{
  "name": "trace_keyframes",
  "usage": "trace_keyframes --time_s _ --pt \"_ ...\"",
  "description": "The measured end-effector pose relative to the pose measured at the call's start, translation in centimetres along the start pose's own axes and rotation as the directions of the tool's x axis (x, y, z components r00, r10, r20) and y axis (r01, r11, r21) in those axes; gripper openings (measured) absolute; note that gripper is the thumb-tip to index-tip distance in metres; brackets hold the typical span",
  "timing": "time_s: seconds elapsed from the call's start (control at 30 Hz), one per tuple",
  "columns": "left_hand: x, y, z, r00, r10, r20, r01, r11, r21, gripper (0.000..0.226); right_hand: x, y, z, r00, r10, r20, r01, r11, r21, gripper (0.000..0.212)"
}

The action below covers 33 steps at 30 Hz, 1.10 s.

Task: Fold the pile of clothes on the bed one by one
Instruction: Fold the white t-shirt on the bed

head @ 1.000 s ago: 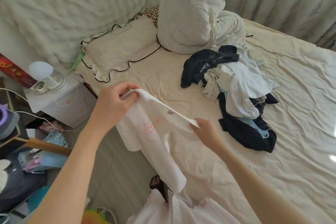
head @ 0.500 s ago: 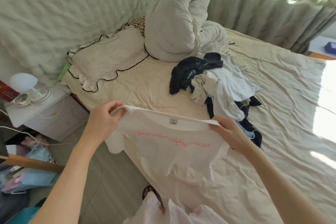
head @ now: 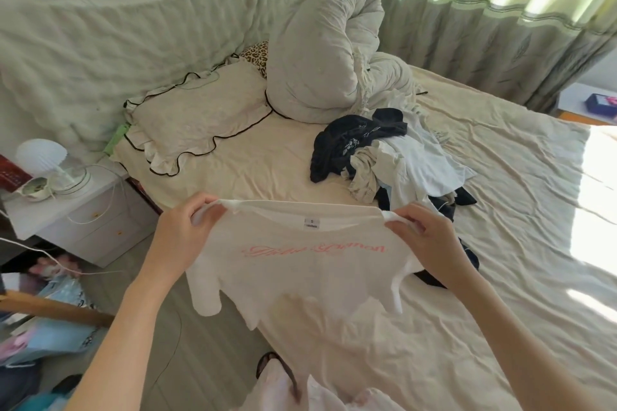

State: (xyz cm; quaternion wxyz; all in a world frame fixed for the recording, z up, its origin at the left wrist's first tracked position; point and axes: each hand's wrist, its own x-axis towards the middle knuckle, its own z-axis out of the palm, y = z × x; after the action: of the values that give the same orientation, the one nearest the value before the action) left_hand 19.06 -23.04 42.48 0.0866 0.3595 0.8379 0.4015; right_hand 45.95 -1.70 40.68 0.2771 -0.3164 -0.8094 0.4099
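A rumpled cream bed (head: 484,177) fills the room. The unfolded clothes pile (head: 390,160) lies beyond a white T-shirt (head: 300,264) stretched crosswise above the bed's near edge, left hand (head: 182,237) and right hand (head: 425,237) each pinching a shoulder.

clothes pile (head: 394,157): near edge behind t-shirt (head: 300,270) | pink lettering (head: 317,248): blurred, perhaps unreadable
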Motion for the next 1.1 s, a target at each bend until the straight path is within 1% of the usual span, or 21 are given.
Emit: trace_keyframes --time_s 0.07,0.1,0.17,0.23,0.27,0.3,0.33,0.37,0.4,0.43,0.47,0.53,0.57,0.63,0.7,0.77,0.9,1.0,1.1 --pt "-0.4 0.1 -0.1 1.000 0.003 0.009 -0.003 0.999 -0.042 0.010 -0.2 0.0 0.2 0.998 0.019 -0.058 -0.015 0.997 0.070 0.024" --pt "-0.8 0.1 -0.2 1.000 -0.003 0.012 0.004 0.998 -0.067 0.009 -0.4 0.0 0.3 0.998 0.029 -0.063 -0.024 0.996 0.088 0.028" --pt "-1.6 0.2 -0.4 1.000 -0.021 0.013 0.022 0.991 -0.131 0.015 -0.8 0.2 0.2 0.997 0.069 -0.023 -0.066 0.990 0.125 0.036" --pt "-2.5 0.3 -0.7 0.999 -0.042 0.025 0.046 0.977 -0.206 0.024 -1.5 0.3 -0.3 0.990 0.131 0.058 -0.140 0.967 0.211 0.044" --pt "-2.8 0.4 -1.0 0.998 -0.046 0.038 0.053 0.972 -0.229 0.027 -1.8 0.2 -0.7 0.985 0.148 0.093 -0.167 0.953 0.252 0.044" --pt "-3.0 0.6 -1.4 0.998 -0.044 0.050 0.055 0.969 -0.242 0.029 -2.0 0.0 -1.2 0.981 0.149 0.123 -0.179 0.941 0.287 0.037" --pt "-3.0 0.9 -1.7 0.998 -0.037 0.059 0.050 0.969 -0.244 0.028 -2.1 -0.5 -1.6 0.979 0.144 0.147 -0.185 0.930 0.319 0.026" --pt "-2.8 1.4 -2.1 0.997 -0.032 0.065 0.048 0.967 -0.251 0.025 -1.9 -1.1 -2.1 0.976 0.143 0.167 -0.195 0.914 0.355 0.013" --pt "-2.5 1.9 -2.5 0.997 -0.027 0.068 0.044 0.964 -0.261 0.017 -1.6 -1.7 -2.4 0.974 0.142 0.177 -0.202 0.899 0.389 0.006" --pt "-2.0 2.4 -2.8 0.997 -0.028 0.073 0.047 0.960 -0.277 0.008 -1.1 -2.2 -2.7 0.975 0.139 0.173 -0.199 0.891 0.409 0.004" --pt "-1.3 2.6 -2.9 0.997 -0.019 0.074 0.039 0.959 -0.280 0.007 -0.5 -2.5 -2.9 0.979 0.135 0.154 -0.187 0.896 0.404 0.005" --pt "0.2 2.8 -2.7 0.997 0.003 0.073 0.015 0.969 -0.247 0.012 1.3 -2.6 -2.6 0.987 0.133 0.093 -0.156 0.938 0.309 0.013" --pt "1.2 2.5 -2.3 0.997 0.006 0.073 0.010 0.975 -0.221 0.011 2.4 -2.4 -2.2 0.988 0.140 0.062 -0.151 0.959 0.238 0.015" --pt "3.3 1.0 -0.9 0.997 0.003 0.079 0.009 0.989 -0.150 0.009 4.8 -1.3 -0.8 0.987 0.157 0.021 -0.158 0.985 0.074 0.011" --pt "5.6 -1.4 1.2 0.994 -0.037 0.099 0.043 0.997 -0.057 0.016 7.4 0.6 1.2 0.982 0.185 0.028 -0.182 0.978 -0.104 0.007" --pt "8.0 -4.0 3.5 0.988 -0.079 0.130 0.074 0.996 0.043 0.025 9.9 3.0 3.7 0.972 0.231 0.050 -0.215 0.953 -0.212 0.011" --pt "13.0 -9.2 8.7 0.987 -0.073 0.143 0.040 0.975 0.219 0.029 14.7 9.0 9.7 0.952 0.298 0.077 -0.263 0.918 -0.295 0.016" --pt "17.6 -13.7 13.1 0.988 -0.002 0.154 -0.052 0.936 0.347 0.030 18.6 14.9 14.1 0.946 0.313 0.085 -0.267 0.900 -0.346 0.019" --pt "22.2 -18.7 18.1 0.979 0.090 0.181 -0.166 0.867 0.469 0.030 21.9 21.8 18.2 0.949 0.307 0.074 -0.255 0.883 -0.394 0.018"
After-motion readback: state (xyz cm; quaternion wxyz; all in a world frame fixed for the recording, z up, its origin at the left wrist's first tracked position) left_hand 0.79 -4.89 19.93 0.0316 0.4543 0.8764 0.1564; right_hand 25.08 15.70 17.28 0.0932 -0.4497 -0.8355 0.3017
